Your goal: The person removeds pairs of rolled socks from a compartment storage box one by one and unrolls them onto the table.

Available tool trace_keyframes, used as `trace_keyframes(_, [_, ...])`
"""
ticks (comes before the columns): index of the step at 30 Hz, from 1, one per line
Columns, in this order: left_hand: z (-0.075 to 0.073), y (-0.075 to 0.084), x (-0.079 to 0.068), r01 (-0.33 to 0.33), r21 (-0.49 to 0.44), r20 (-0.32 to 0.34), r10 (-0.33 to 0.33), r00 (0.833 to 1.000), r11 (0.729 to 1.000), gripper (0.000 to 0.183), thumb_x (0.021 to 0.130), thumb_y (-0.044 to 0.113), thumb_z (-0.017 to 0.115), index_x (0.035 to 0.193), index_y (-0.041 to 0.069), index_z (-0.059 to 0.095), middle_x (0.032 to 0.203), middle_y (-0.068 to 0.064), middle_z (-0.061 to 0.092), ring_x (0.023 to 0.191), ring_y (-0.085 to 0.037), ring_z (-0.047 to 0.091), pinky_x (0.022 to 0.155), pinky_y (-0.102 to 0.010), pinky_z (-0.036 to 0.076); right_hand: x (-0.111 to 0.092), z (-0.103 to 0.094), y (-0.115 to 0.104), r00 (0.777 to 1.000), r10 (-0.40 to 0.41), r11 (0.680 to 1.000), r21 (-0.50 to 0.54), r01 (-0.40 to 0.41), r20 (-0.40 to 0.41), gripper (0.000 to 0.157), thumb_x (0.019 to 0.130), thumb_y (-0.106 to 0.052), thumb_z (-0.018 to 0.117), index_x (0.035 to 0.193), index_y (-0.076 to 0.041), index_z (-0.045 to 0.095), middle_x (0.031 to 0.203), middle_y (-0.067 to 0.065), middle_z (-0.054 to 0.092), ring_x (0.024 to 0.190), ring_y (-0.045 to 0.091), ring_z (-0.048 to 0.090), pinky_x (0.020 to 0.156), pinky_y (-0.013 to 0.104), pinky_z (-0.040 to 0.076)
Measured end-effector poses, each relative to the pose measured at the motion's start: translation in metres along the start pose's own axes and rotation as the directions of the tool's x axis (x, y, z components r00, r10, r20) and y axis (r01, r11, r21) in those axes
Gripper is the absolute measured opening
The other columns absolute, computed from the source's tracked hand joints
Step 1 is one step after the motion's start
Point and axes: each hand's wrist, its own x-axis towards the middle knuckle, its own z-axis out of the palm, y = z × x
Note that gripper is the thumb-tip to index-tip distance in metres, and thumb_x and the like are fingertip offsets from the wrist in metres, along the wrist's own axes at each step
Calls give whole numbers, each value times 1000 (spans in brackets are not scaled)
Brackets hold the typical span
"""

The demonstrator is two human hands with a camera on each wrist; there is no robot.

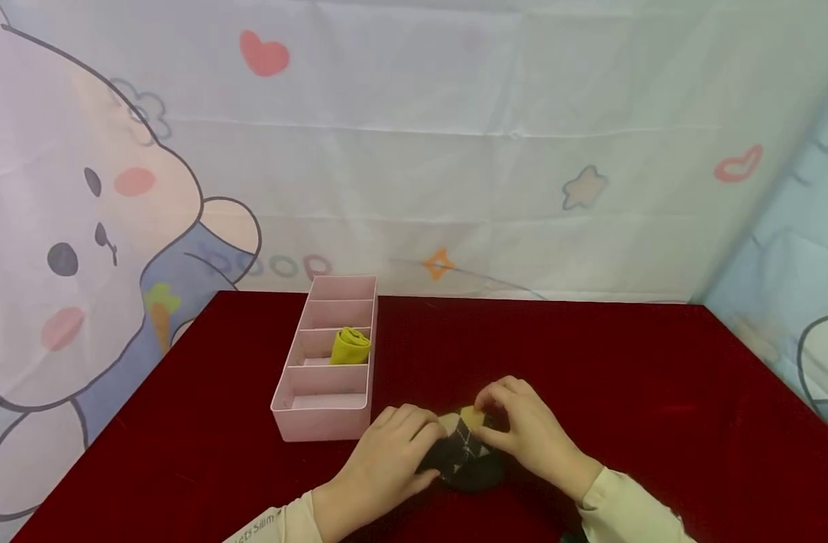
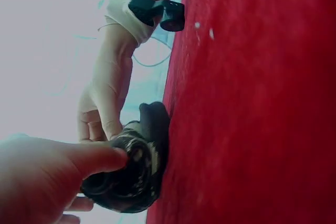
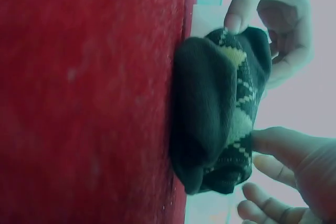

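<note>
A dark argyle sock (image 1: 465, 455), with pale and yellow diamonds, lies rolled into a bundle on the red cloth. From its left side my left hand (image 1: 395, 458) grips the roll; in the left wrist view the thumb lies across the coiled end of the sock (image 2: 134, 169). My right hand (image 1: 528, 427) pinches the far right part near a yellow diamond. The right wrist view shows a plain dark flap of the sock (image 3: 202, 108) hanging on the side toward the cloth, with both thumbs on the patterned top. Some fingertips are hidden behind the bundle.
Left of the hands stands a pink divided box (image 1: 324, 424) with several compartments in a row. One compartment holds a yellow rolled cloth item (image 1: 350, 347). Red cloth (image 1: 556, 347) covers the table, and a printed curtain (image 1: 414, 151) hangs behind it.
</note>
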Motion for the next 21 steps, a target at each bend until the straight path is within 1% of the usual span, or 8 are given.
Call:
trace_keyframes(3, [3,0,-1,33,4,-44,-33,999,999,42,60,31,78,93,18,56,93,6,56,91,-10,53,74,-24,42,-1,2,0,996,-83,996,-30,82,-35,17,72,-23,74,81,-25,60,91,-11,55,86,6,46,72,22,45])
trace_keyframes(5, [5,-1,-2,63,10,-63,-62,996,998,40,60,27,78,93,19,57,93,6,57,91,-10,54,74,-24,42,-2,4,0,993,-117,993,-35,116,-33,14,74,-22,72,79,-25,60,91,-12,56,86,5,47,72,21,45])
trace_keyframes(8, [6,-4,-2,121,26,-71,-119,990,992,39,60,23,79,93,20,58,92,6,57,91,-10,54,75,-25,41,-1,5,-1,989,-145,989,-39,144,-18,9,76,-24,70,80,-24,62,91,-13,58,85,4,48,72,21,46])
trace_keyframes(10, [6,-6,-3,160,39,-63,-157,986,986,38,61,22,79,92,20,58,92,6,57,90,-11,54,75,-25,41,-1,6,-2,987,-160,986,-36,160,-5,12,76,-28,70,85,-23,64,93,-13,59,86,4,50,74,22,47])
trace_keyframes(13, [7,-7,-4,220,60,-46,-218,975,974,36,62,21,78,92,20,59,91,4,57,88,-13,53,73,-25,40,-1,7,-2,983,-180,982,-42,182,34,22,75,-35,70,93,-23,64,98,-13,59,89,4,51,77,23,47])
trace_keyframes(15, [7,-7,-5,246,62,-43,-244,969,967,35,63,20,77,93,20,58,91,3,57,87,-14,53,72,-26,40,-1,8,-2,982,-182,981,-56,185,56,28,74,-37,70,98,-23,64,101,-12,59,92,5,52,79,24,48])
trace_keyframes(18, [8,-6,-4,254,47,-66,-250,966,966,36,63,18,75,95,19,58,92,2,56,86,-15,52,71,-26,39,-2,11,-1,983,-171,981,-77,176,62,30,74,-37,70,101,-23,63,102,-11,59,94,6,53,80,25,48])
trace_keyframes(21, [9,-4,-3,222,29,-109,-218,970,975,35,61,16,73,94,18,59,89,1,54,80,-14,50,67,-25,37,-2,12,0,986,-159,983,-79,163,51,32,74,-35,70,101,-22,63,102,-10,60,94,8,54,80,27,47])
